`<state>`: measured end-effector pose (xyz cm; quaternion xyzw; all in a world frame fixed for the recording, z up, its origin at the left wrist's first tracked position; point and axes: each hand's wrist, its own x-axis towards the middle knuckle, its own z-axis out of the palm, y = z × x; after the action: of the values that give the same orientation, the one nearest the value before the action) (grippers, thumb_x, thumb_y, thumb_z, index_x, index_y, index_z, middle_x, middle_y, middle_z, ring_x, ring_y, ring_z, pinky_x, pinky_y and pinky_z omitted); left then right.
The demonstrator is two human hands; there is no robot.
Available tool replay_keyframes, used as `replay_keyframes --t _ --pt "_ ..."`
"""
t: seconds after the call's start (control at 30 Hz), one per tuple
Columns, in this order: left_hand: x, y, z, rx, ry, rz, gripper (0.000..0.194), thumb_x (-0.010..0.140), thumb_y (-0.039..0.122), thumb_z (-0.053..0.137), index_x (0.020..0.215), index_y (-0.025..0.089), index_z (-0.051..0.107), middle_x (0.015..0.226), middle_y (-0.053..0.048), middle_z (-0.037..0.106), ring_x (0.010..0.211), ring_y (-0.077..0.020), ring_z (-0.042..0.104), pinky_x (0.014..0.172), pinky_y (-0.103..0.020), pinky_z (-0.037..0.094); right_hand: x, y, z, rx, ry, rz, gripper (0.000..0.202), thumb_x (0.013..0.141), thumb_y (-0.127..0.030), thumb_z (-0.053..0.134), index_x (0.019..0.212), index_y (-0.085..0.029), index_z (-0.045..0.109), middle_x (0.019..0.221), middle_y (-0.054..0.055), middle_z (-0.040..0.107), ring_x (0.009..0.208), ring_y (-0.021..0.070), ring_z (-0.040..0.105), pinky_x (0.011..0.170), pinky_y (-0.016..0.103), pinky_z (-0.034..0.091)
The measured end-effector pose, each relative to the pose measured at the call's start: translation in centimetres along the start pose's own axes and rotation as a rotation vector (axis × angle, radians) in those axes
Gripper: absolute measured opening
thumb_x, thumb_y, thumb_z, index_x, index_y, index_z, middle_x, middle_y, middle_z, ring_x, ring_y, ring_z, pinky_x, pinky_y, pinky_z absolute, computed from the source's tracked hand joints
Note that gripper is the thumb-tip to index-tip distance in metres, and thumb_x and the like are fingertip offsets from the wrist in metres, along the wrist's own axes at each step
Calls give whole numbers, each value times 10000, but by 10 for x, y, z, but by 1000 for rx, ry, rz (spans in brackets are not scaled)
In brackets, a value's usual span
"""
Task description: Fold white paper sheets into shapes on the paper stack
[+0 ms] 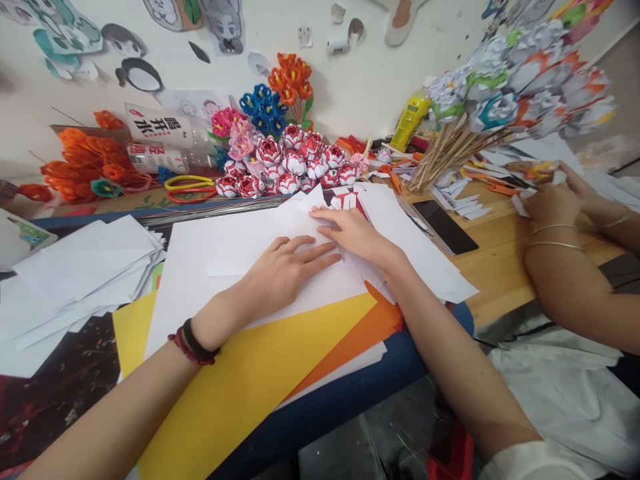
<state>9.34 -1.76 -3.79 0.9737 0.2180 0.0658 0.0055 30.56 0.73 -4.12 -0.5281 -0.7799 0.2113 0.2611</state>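
My left hand [293, 268] lies flat on a white sheet of paper [250, 257], its fingers stretched out to the right. Close to its fingertips, my right hand [353, 231] rests on the same paper, with fingers extended and pointing left. A raised white corner [311, 199] stands up just behind the right fingertips. Beneath the hands is a larger white sheet [185, 247], lying over a yellow sheet [240, 380] and an orange sheet [340, 350]. The paper directly under my fingers is partly hidden.
White paper stacks lie left [95, 267] and right [415, 247]. Red-and-white paper flowers [293, 163] and scissors [190, 189] line the back. A phone [445, 227] lies right, near stemmed paper flowers [525, 80]. Another person's hands [555, 200] work at the far right.
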Motion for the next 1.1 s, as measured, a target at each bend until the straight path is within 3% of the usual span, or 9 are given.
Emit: replay_keyframes --t 0.37,0.77,1.1 --pt "3 -2 2 33 0 34 690 877 62 409 1469 415 387 1575 54 347 1289 -299 426 970 -444 339 0 0 -1 28 6 4 433 893 -136 555 1292 -287 632 1387 7 584 1348 213 482 1146 408 363" --pt "1 -2 2 -48 38 49 676 895 25 380 1395 470 477 1543 93 394 1341 -289 385 1004 -459 328 1 4 -1 63 23 -12 419 889 -152 562 1284 -264 644 1372 42 597 1348 234 482 1136 427 371" --pt "0 4 5 -66 83 -29 573 925 88 354 1464 267 431 1508 -36 461 1347 -277 425 1046 -473 309 2 3 -2 18 15 -13 444 871 -140 568 1290 -269 640 1376 7 588 1335 234 498 1141 413 372"
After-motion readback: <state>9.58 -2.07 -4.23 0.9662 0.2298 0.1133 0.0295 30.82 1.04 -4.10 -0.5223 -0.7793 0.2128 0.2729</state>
